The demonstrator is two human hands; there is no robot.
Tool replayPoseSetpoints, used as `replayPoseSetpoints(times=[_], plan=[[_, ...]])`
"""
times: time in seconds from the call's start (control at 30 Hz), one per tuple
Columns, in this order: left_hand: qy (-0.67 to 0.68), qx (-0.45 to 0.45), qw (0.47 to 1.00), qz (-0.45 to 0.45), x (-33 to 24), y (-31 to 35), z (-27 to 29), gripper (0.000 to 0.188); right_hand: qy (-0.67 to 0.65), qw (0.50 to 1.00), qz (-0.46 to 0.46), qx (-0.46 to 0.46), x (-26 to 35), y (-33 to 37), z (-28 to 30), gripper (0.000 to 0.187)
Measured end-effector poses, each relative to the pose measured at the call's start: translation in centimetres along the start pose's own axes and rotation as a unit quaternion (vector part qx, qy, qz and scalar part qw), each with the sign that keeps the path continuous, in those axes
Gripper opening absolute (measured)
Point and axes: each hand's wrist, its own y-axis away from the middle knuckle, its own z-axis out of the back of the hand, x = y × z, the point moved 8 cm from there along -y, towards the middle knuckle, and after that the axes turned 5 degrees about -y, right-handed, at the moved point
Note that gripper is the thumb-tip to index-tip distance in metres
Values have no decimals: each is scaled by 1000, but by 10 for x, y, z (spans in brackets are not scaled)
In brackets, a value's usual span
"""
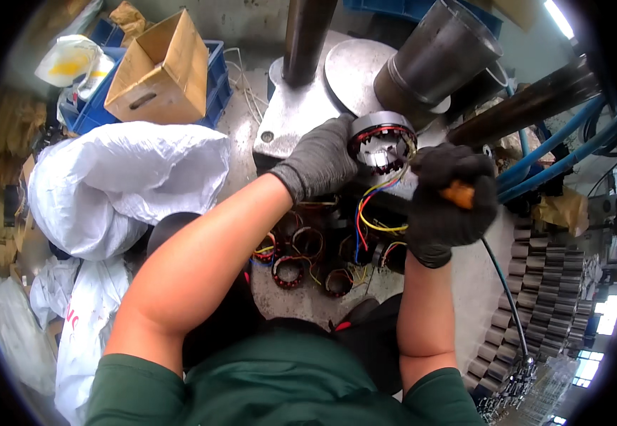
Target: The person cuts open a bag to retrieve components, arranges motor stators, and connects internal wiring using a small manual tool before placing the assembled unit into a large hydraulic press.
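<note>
My left hand, in a dark grey glove, is closed on the near left side of a motor stator, a grey metal ring with a red and black inner lining. Yellow, red and blue wires hang from the stator in a loop toward my other hand. My right hand, also gloved, is wrapped round the orange handle of a tool beside the stator's right rim. Its tip is hard to make out. Below, several more wired stators lie on the floor.
Behind the stator stand a metal base plate, a dark column and a wide metal cylinder. Blue hoses run at right, above stacked metal rings. At left are a white sack and a cardboard box.
</note>
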Motion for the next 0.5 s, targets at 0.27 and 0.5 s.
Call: replayPoseSetpoints(times=[0.27,0.5], plan=[[-32,21,999,21,7,-2,-5,87,56,998,-5,-24,-7,-2,7,36],[-53,44,997,18,0,-2,-4,89,27,999,-27,-27,-15,-2,20,32]])
